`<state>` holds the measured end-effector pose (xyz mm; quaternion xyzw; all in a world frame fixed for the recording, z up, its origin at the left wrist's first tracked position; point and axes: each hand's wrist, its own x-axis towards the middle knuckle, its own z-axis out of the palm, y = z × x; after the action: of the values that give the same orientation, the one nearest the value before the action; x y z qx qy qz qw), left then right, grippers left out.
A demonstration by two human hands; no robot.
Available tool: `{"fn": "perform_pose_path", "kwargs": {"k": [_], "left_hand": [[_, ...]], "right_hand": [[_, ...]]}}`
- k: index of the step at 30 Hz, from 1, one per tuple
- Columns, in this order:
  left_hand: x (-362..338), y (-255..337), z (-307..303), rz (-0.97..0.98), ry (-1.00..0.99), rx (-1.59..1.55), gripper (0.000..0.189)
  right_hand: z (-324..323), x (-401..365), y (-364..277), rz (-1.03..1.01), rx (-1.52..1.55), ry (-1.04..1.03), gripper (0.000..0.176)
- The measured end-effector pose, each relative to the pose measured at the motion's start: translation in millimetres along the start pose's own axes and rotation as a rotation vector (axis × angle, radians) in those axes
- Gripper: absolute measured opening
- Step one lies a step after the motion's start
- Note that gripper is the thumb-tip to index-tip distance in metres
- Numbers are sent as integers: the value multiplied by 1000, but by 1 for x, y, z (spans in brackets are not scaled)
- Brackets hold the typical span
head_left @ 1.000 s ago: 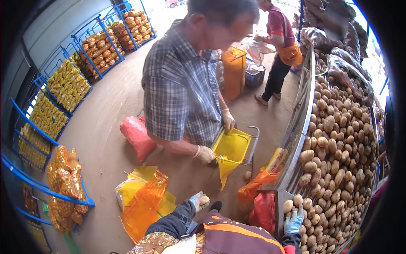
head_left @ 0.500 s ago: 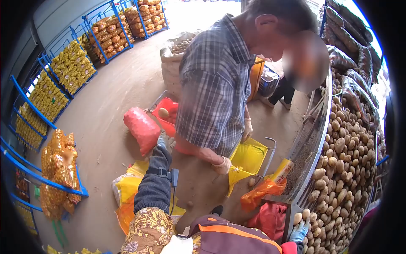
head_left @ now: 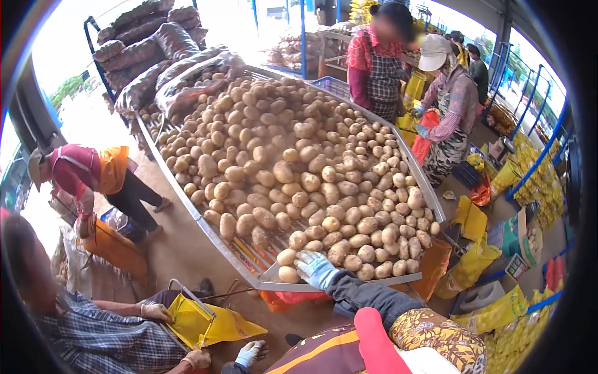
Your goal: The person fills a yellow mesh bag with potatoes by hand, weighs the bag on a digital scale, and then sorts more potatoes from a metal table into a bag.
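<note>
My right hand (head_left: 316, 269), in a light blue and white glove, lies at the near edge of the sorting table (head_left: 208, 227). Its outstretched fingers touch the potatoes (head_left: 299, 171) heaped there. Low in the view, my gloved left hand (head_left: 251, 353) hangs beside the table with its fingers extended and nothing in them. Nearest to it is a yellow bag (head_left: 208, 319) on a metal frame, which a person in a checked shirt (head_left: 112, 336) holds with gloved hands.
A bent-over person (head_left: 84, 171) works at the left by an orange bag (head_left: 115, 249). Two people (head_left: 445, 115) stand beyond the table's right side, one handling a red bag (head_left: 427, 137). Full sacks (head_left: 140, 47) are piled at the back left; yellow bags (head_left: 470, 268) lie at the right.
My view has swung right, bringing the whole potato table to the middle. My left hand has drawn back from beside the red bags. My right hand stays at the table's near edge.
</note>
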<state>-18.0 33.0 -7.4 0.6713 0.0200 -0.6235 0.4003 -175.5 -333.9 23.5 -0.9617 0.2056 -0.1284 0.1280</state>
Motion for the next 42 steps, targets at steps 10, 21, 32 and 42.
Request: {"fn": "perform_pose_path", "kwargs": {"k": [10,21,32,42], "left_hand": [[36,208,212,1380,190,1097,55],[98,222,283,1020,287,1442,69],[107,225,267,1066,203,1349,65],[75,268,216,1039,-10,894,55]], "right_hand": [[-85,-100,108,191,-97,-52,61],[-106,-97,184,157,-164,3,51],[-82,51,170,183,140,167,54],[-71,259,137,336,136,-77,74]]}}
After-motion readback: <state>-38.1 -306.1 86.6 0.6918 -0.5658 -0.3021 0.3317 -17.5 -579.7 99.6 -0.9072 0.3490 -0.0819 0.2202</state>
